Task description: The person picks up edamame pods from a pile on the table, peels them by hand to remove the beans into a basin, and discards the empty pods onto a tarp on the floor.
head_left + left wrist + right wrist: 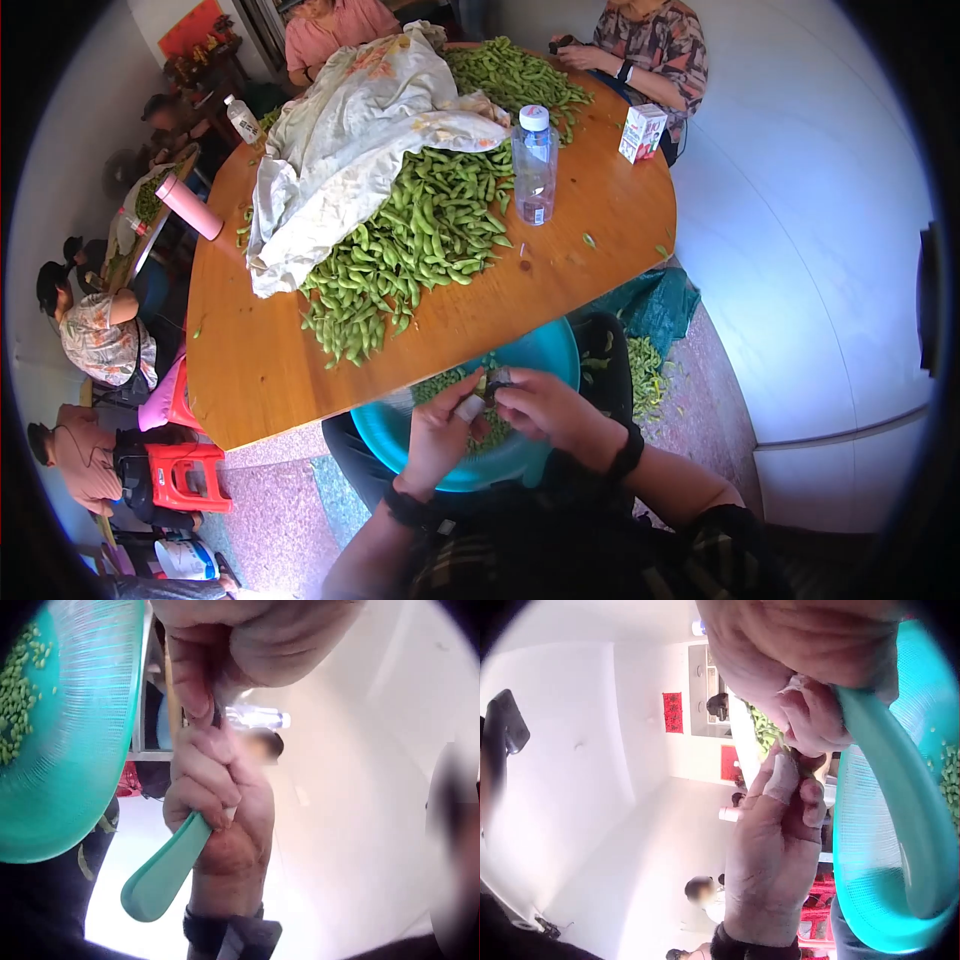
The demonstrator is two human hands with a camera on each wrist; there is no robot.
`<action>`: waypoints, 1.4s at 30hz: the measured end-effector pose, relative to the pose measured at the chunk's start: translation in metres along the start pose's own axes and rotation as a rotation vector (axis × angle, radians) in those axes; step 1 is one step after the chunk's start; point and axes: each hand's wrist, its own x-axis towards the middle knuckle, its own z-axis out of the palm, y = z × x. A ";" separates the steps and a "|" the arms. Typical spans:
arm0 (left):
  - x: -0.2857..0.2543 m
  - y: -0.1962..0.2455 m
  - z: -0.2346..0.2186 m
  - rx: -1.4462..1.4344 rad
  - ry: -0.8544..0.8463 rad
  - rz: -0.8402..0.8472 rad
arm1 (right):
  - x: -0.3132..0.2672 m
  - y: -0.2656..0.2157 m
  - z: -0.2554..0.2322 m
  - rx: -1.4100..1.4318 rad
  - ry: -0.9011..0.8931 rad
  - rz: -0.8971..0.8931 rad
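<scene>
Both hands meet over a teal basket (556, 352) that holds shelled green beans (16, 697). My left hand (438, 440), with white wrapping (782, 778) on its thumb, pinches a green bean pod, mostly hidden by the fingers. My right hand (560, 412) grips a tool by its curved teal handle (166, 874); the tool's working end is covered by the fingers. In the right wrist view the handle juts out below the palm, over the basket. The fingertips of both hands come together at the pod.
A wooden table (600, 240) lies just beyond the basket, bearing a heap of green pods (420, 235), a pale cloth (340, 150), a clear bottle (534, 170), a pink flask (190, 207) and a small carton (642, 133). Several people sit around; a red stool (186, 475) stands left.
</scene>
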 end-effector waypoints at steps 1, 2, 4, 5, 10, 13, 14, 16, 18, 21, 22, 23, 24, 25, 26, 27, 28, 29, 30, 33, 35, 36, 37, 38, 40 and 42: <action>0.001 0.003 -0.003 -0.080 -0.053 -0.067 | 0.000 -0.003 -0.002 -0.004 -0.016 0.034; 0.002 0.003 -0.007 -0.082 -0.054 -0.071 | 0.002 -0.003 -0.006 -0.002 -0.014 0.037; 0.007 -0.004 -0.013 -0.439 -0.101 -0.266 | 0.012 0.006 -0.021 0.046 -0.148 0.087; 0.009 -0.008 -0.018 -0.471 -0.144 -0.319 | 0.018 0.017 -0.027 -0.020 -0.151 0.017; 0.012 -0.002 -0.001 -0.431 -0.073 -0.289 | 0.016 0.012 -0.018 -0.148 -0.019 0.054; 0.009 -0.005 0.012 0.022 0.053 -0.074 | 0.020 0.026 -0.010 -0.292 0.063 -0.099; 0.009 -0.007 0.015 0.220 0.140 -0.002 | 0.022 0.030 -0.008 -0.340 0.106 -0.197; 0.011 -0.016 0.017 0.289 0.180 0.042 | 0.025 0.037 -0.006 -0.374 0.128 -0.215; 0.016 -0.034 0.014 0.462 0.277 0.310 | 0.027 0.042 -0.004 -0.405 0.152 -0.234; 0.019 -0.040 0.012 0.318 0.256 0.129 | 0.028 0.044 -0.002 -0.493 0.203 -0.350; 0.019 -0.037 0.012 0.317 0.259 0.129 | 0.028 0.044 -0.002 -0.488 0.219 -0.336; 0.018 -0.034 0.013 0.265 0.237 0.067 | 0.028 0.044 -0.001 -0.482 0.234 -0.321; 0.017 -0.032 0.013 0.214 0.216 0.005 | 0.029 0.047 0.000 -0.482 0.230 -0.320; 0.016 -0.032 0.012 0.214 0.224 0.006 | 0.031 0.050 0.002 -0.538 0.255 -0.440; 0.015 -0.033 0.012 0.270 0.185 -0.052 | 0.033 0.053 0.003 -0.591 0.279 -0.561; 0.013 -0.033 0.011 0.325 0.143 -0.110 | 0.033 0.052 0.004 -0.591 0.273 -0.562; 0.013 -0.034 0.010 0.326 0.147 -0.110 | 0.030 0.050 0.006 -0.570 0.266 -0.543; 0.013 -0.035 0.009 0.261 0.149 -0.101 | 0.028 0.048 0.007 -0.549 0.262 -0.523; 0.013 -0.037 0.008 0.194 0.152 -0.091 | 0.026 0.046 0.007 -0.549 0.259 -0.522; 0.014 -0.042 0.005 -0.094 0.083 -0.226 | 0.022 0.043 0.002 -0.468 0.195 -0.352; 0.010 -0.036 0.002 -0.211 0.032 -0.280 | 0.023 0.043 -0.004 -0.273 0.147 -0.234; 0.007 -0.034 0.000 -0.327 -0.027 -0.339 | 0.020 0.042 -0.005 -0.272 0.141 -0.235; 0.007 -0.037 0.000 -0.324 -0.019 -0.337 | 0.016 0.041 -0.005 -0.326 0.133 -0.220; 0.009 -0.042 0.003 -0.240 -0.033 -0.326 | 0.013 0.041 -0.005 -0.379 0.122 -0.205; 0.010 -0.044 0.007 -0.152 -0.029 -0.307 | 0.009 0.047 -0.004 -0.454 0.147 -0.260; 0.014 -0.043 0.009 -0.063 -0.084 -0.350 | 0.005 0.043 -0.008 -0.529 0.171 -0.323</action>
